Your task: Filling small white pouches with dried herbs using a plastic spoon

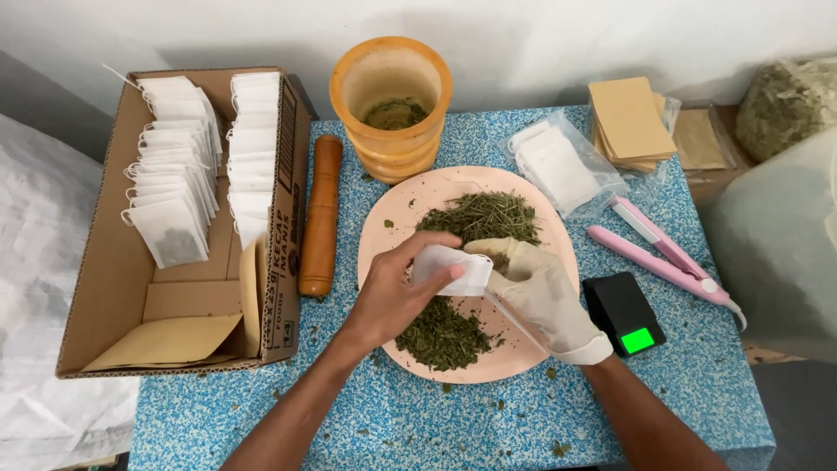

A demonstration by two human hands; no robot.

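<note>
A pale plastered wall backs the scene, and against it stands a worktop (663,384) covered in a blue-and-white speckled sheet, strewn with small green flecks. Everything else can be placed from the round peach plate (558,235) at its middle. Left of the plate, an open cardboard box (113,262) holds two rows of filled white bags standing on edge, with tan envelopes lying flat at its near end; beyond the box hangs white sheeting. Right of the plate and off the worktop's edge sits a large translucent sack, with a bag of dried green matter behind it near the wall. Behind the plate stands an orange wooden mortar (392,105) with crushed herb in its bottom, and its long brown pestle (320,214) lies between plate and box. Behind and right of the plate lie a clear packet of empty white bags (562,166) and a stack of tan envelopes (629,122). A pink sealing tool (663,253) lies to the right, and a small black scale (623,312) with a lit green screen sits just beside the plate's right rim.

On the plate lie dried green herbs (440,336) in two heaps. Above them the bare left hand (392,292) and the gloved right hand (540,288) meet — the fingers of both are closed on one small white bag (453,266), held over the plate's middle.
</note>
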